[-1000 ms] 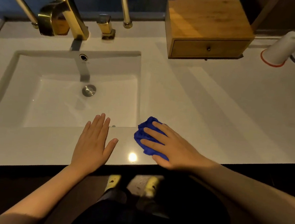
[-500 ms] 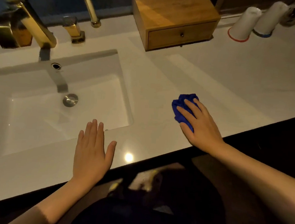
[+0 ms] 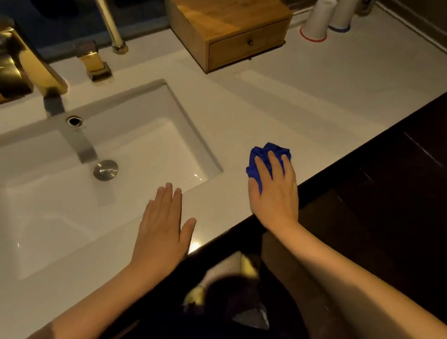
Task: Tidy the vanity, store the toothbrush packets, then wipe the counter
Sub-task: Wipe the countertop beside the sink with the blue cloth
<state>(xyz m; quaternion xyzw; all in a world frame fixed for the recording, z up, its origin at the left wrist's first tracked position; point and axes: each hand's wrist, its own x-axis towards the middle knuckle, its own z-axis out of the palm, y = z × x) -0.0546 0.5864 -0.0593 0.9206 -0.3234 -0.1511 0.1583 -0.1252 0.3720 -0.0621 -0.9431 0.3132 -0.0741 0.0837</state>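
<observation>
Dim, warm light overall; the white counter (image 3: 316,101) read as beige-grey. A small bright glare spot sat on the counter's front edge beside the left hand (image 3: 163,228), and fainter glints showed inside the sink (image 3: 144,147). The gold faucet (image 3: 24,65) at the left edge was smeared with motion blur and carried bright reflections. The wooden drawer box (image 3: 228,22) cast a soft shadow on the counter. Below the counter edge everything fell to near black, detail lost. Straight edges bowed toward the frame borders, wide-angle distortion. The blue cloth (image 3: 267,156) stayed saturated and fairly sharp.
</observation>
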